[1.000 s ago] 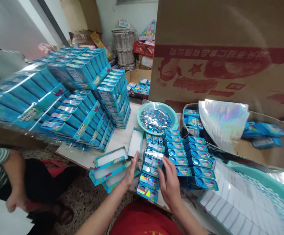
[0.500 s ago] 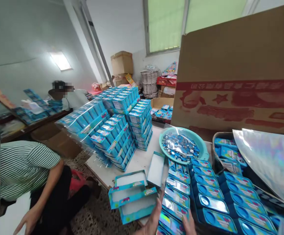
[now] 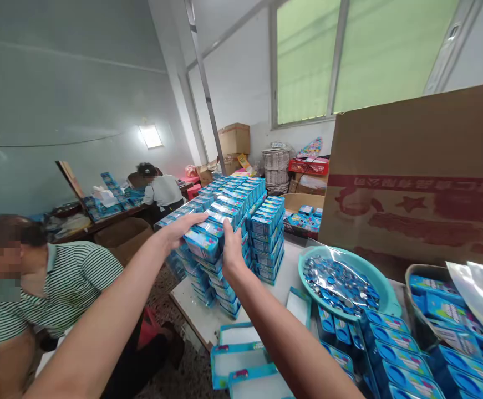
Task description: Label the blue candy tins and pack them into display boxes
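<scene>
Left hand [image 3: 184,228]: fingers grip the left side of the blue box row [image 3: 208,235]
Right hand [image 3: 233,247]: fingers grip its right side
Blue box row: between both hands, over the left stack [image 3: 228,293]
Teal basin [image 3: 391,298]: right, on the desk [image 3: 188,302]

Cardboard carton [image 3: 420,233], right side: red band [image 3: 416,187] carries Chinese characters, inverted; 食品有限公司 ("food company limited") legible, remainder indistinct. Larger red lettering [image 3: 395,226] below, under a printed star [image 3: 411,204], unreadable. Lettering on the stacked blue packs [image 3: 203,244], blue display trays [image 3: 241,360] and rowed blue packs [image 3: 403,354]: too small or blurred to read.
</scene>
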`<state>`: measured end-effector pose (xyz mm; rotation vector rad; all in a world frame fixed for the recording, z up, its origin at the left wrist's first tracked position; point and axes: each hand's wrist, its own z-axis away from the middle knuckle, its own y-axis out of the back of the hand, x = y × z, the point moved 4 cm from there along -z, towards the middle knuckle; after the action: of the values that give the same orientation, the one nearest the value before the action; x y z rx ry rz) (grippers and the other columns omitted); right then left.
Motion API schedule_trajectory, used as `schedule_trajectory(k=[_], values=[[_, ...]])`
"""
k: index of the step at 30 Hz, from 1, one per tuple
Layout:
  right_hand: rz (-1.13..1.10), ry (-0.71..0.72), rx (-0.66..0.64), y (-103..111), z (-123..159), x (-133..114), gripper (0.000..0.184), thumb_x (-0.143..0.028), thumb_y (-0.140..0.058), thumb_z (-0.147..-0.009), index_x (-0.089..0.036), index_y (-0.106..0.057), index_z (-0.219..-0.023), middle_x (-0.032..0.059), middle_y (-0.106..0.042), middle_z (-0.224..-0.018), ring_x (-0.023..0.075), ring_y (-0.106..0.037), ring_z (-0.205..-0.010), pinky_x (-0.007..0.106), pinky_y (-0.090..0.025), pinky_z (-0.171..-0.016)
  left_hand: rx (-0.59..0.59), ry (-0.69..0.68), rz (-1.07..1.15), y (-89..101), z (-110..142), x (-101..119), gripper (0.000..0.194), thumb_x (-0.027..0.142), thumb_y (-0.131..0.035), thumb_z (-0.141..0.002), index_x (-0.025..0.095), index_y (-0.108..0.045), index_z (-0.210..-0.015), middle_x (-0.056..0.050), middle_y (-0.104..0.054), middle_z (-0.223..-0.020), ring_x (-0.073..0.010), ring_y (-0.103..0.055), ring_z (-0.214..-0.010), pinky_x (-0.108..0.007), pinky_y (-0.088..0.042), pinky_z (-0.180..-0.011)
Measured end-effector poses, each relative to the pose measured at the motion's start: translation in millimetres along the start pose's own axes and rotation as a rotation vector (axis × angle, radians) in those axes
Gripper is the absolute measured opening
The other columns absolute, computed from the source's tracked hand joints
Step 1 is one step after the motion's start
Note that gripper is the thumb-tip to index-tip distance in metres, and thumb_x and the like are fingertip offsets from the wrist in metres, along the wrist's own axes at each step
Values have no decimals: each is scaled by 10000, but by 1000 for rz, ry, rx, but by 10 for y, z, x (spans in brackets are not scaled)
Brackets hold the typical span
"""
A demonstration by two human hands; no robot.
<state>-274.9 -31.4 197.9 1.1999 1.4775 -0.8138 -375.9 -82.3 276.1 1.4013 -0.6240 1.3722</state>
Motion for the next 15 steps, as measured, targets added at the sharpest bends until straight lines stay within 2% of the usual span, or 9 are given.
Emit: schedule_trajectory(k=[2,3,6,9,12,15], values=[[-85,-242,-50,-135,-130,62,843,-562,-320,-894,104,-195,-1396,312,-258,-1444,339,-294,-1351,478,-318,-1034,83,-39,-174,175,-247,67,511,378,-679,-687,166,-608,-1147,-106,-596,-1261,-315,-526,-1176,-435,-436,-959],[-118,-317,-76,-188,-143,112,861,-561,-363,-882,107,-187,-1397,308,-206,-1465,337,-231,-1375,474,-273,-1062,117,-63,-239,219,-339,59,522,363,-682,-687,178,-597,-1167,-97,-562,-1306,-299,-506,-1201,-415,-427,-968],[-126,-293,-93,-309,-96,231,852,-513,-444,-867,77,-165,-1415,280,-141,-1493,306,-142,-1404,466,-227,-1090,160,-147,-330,229,-495,-42,567,437,-629,-730,198,-545,-1237,-78,-528,-1343,-257,-524,-1177,-352,-440,-936],[-82,-250,-25,-385,-24,307,823,-527,-409,-878,43,-174,-1423,273,-132,-1496,290,-145,-1406,501,-249,-1076,208,-251,-409,197,-554,-89,622,499,-576,-745,195,-499,-1282,-72,-580,-1278,-234,-582,-1074,-313,-468,-855],[-19,-253,6,-423,7,304,787,-531,-340,-902,26,-168,-1430,275,-135,-1495,293,-159,-1404,532,-265,-1058,268,-334,-546,196,-620,-45,566,524,-507,-762,164,-567,-1194,-71,-621,-1212,-227,-583,-1054,-293,-456,-860],[31,-242,-46,-434,30,256,804,-547,-313,-907,14,-111,-1446,252,-79,-1512,312,-109,-1410,548,-259,-1054,330,-363,-654,235,-703,-5,481,517,-456,-775,159,-640,-1038,-55,-652,-1162,-228,-566,-1082,-281,-418,-919]])
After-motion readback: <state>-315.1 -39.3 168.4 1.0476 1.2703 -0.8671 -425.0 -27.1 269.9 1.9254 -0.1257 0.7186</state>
